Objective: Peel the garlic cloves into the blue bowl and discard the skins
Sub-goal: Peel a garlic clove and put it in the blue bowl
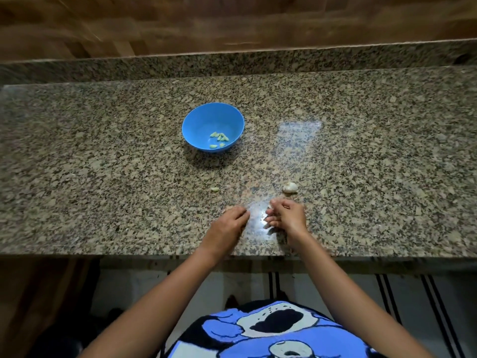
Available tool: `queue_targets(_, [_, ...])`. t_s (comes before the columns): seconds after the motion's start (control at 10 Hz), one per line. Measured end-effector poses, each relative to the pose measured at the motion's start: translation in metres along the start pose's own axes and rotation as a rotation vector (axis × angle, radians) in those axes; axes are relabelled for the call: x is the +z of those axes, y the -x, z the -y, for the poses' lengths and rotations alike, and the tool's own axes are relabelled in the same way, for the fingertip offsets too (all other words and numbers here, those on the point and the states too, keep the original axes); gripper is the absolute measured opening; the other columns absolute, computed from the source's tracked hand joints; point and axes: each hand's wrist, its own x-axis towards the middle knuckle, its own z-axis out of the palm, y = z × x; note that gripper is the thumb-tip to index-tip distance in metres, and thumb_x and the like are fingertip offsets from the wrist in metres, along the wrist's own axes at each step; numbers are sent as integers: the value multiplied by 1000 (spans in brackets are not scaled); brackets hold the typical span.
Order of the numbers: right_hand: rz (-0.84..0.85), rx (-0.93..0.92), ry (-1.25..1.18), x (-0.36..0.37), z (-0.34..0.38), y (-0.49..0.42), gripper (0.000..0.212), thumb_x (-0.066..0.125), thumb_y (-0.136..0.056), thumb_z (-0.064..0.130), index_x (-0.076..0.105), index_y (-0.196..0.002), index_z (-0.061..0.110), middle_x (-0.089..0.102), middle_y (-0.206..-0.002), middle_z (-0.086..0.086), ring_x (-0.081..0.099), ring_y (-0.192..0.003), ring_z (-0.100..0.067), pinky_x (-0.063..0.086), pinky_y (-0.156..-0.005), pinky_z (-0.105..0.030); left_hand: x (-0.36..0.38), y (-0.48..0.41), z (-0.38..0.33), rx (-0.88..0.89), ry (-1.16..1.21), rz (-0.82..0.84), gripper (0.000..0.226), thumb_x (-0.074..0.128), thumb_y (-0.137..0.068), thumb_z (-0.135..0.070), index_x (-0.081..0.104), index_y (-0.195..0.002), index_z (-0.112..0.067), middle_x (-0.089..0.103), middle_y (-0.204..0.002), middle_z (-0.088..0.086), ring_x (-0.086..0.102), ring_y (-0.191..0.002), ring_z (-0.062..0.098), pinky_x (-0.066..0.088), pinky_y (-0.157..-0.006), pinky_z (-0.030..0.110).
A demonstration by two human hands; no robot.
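Near the granite counter's (103,156) front edge, the left hand (228,223) and right hand (286,217) sit close together with fingers curled. Blur hides whether either grips anything. Just beyond the right hand lies 1 unpeeled garlic piece (290,187), and 1 loose peeled clove (214,189) lies nearby. Farther back, the blue bowl (196,125) holds peeled cloves (219,139).

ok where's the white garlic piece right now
In the head view, the white garlic piece lies on the counter just beyond the right hand, right of the blue bowl.

No legible text or labels.
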Motion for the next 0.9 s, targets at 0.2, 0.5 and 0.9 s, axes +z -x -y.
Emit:
queue_targets(0.2, [131,7,45,25,3,8,14,60,-89,9,65,-93,-3,63,-68,-15,54,-47,-18,49,-46,-30,-15,11,-1,-171,12,-8,16,77,-72,-1,69,-85,-8,67,-85,4,63,-70,16,57,-60,27])
queue_targets(0.5, [714,96,252,192,-33,55,24,51,-92,1,57,-108,-16,59,-65,-7,58,-45,-4,48,-49,-14,-100,130,55,-1439,1992,-1275,49,44,-92,9,70,-52,-1,68,-59,7,66,-51,10,53,-49,16])
queue_targets(0.9, [1067,259,529,425,-172,195,14,48,-89,-10,60,-94,-5,68,-83,-16,65,-59,-14,55,-61,-21,-164,412,119,-1323,1717,-2102,13,49,-92,6,60,-98,2,65,-93,6,60,-85,15,54,-70,17])
